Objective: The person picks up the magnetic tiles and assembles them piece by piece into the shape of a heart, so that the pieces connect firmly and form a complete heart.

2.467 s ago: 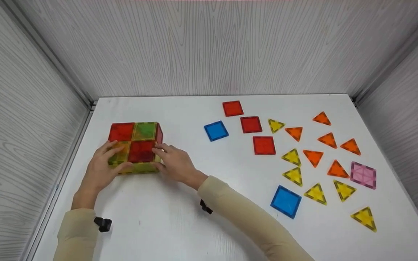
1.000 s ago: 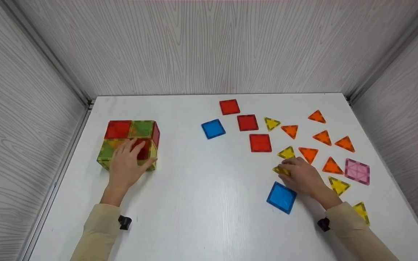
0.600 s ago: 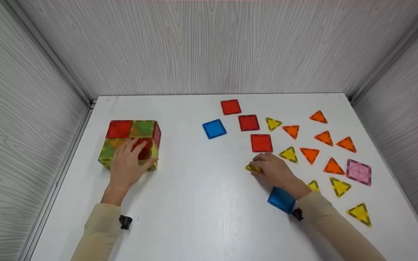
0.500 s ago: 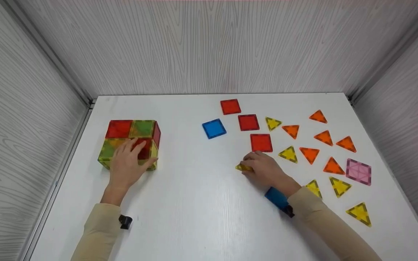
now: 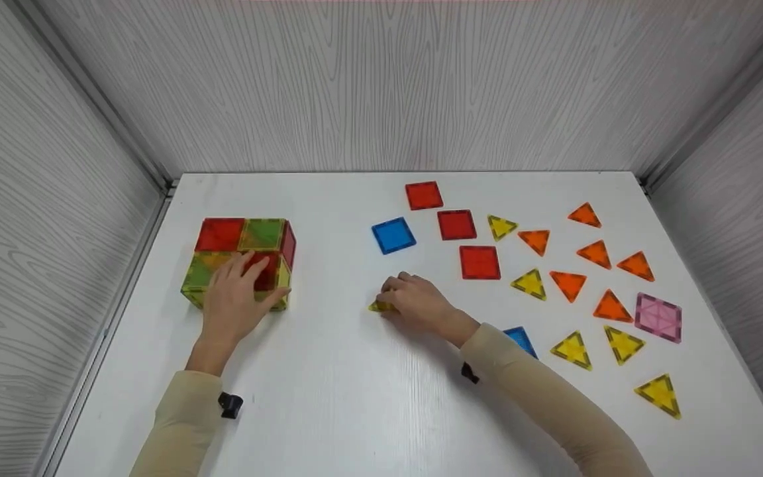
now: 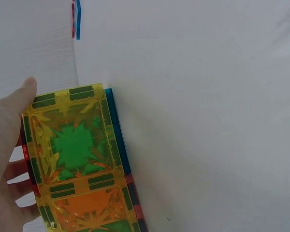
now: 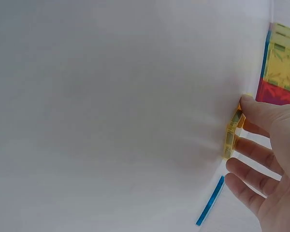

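A block of joined translucent tiles [image 5: 222, 233], red, green and yellow on top, stands at the table's left. My left hand [image 5: 232, 301] rests over its near part with the fingers spread, the thumb at the near right corner. In the left wrist view the hand [image 6: 7, 140] lies along the block's side, beside a yellow-framed face [image 6: 75, 140]. My right hand [image 5: 418, 301] pinches a yellow triangle tile [image 5: 380, 306] over the middle of the table, right of the block. The right wrist view shows the yellow tile [image 7: 229, 137] edge-on between thumb and fingers of the hand [image 7: 275, 159].
Red squares [image 5: 479, 262] and a blue square [image 5: 393, 235] lie behind and right of my right hand. Another blue square [image 5: 520, 339] is partly under the right sleeve. Orange triangles [image 5: 567, 285], yellow triangles [image 5: 661, 395] and a pink square [image 5: 658, 317] lie at the right.
The left hand has shifted from the block's left side onto its near part. The right hand left the block, took a yellow triangle from the right-hand group and has carried it leftward.
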{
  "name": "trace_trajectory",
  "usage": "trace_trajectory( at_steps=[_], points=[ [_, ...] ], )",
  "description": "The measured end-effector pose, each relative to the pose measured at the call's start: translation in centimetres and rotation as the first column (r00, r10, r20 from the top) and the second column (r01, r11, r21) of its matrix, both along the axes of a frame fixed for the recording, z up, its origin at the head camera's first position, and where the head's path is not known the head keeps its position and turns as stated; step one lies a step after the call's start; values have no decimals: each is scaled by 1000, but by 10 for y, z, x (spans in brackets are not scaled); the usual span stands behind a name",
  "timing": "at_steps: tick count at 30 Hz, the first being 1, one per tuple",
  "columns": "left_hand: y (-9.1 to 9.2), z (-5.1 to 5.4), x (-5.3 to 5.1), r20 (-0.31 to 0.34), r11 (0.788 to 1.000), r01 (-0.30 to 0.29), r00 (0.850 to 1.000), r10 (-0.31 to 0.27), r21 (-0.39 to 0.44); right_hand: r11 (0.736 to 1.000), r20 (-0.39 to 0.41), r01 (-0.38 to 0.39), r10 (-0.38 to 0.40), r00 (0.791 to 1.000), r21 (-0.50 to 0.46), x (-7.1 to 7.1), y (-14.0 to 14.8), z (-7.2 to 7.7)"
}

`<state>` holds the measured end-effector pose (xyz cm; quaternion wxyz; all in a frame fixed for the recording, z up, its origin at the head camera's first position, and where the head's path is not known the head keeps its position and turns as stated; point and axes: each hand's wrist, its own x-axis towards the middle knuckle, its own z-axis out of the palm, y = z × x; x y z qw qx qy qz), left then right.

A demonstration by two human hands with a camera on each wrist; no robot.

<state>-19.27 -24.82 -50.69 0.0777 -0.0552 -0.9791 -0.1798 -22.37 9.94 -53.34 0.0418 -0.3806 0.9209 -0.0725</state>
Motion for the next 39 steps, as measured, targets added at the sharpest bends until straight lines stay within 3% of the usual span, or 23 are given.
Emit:
trace_trajectory(
  at_steps=[5, 10, 12, 14, 17, 22, 25, 28, 32, 36, 39],
  points=[
    [8, 0, 1, -26, 1000, 1, 1000, -1, -14, 999, 39, 27, -26, 999, -28, -1, 11, 3],
    [35, 0, 6, -142, 996, 67, 987, -75, -61, 989, 44, 130, -127, 991, -71, -1, 71, 10],
    [51, 0, 8, -153, 989, 114, 980, -127, -90, 976, 54, 202, -199, 979, -74, -1, 101, 12],
    [69, -1, 8, -125, 980, 172, 975, -184, -104, 960, 57, 272, -269, 961, -60, -2, 132, 11],
    [95, -5, 7, -19, 960, 261, 964, -264, -100, 933, 62, 358, -356, 933, -28, -2, 174, 8],
    [129, -19, -2, 129, 913, 402, 911, -392, -67, 896, 72, 445, -444, 893, 5, -1, 225, 3],
    [143, -28, -10, 157, 886, 460, 880, -447, -55, 885, 62, 466, -466, 882, 30, -1, 239, 1],
    [151, -34, -17, 166, 865, 498, 860, -483, -62, 884, 56, 465, -467, 882, 49, -2, 243, 0],
    [155, -40, -21, 172, 854, 514, 850, -497, -74, 874, 69, 481, -485, 872, 63, -5, 243, -1],
    [154, -42, -20, 175, 861, 506, 853, -492, -48, 859, 89, 508, -512, 854, 70, -9, 245, -2],
    [152, -41, -18, 176, 868, 496, 858, -484, -33, 860, 100, 507, -510, 854, 58, -10, 244, -1]
  ],
)
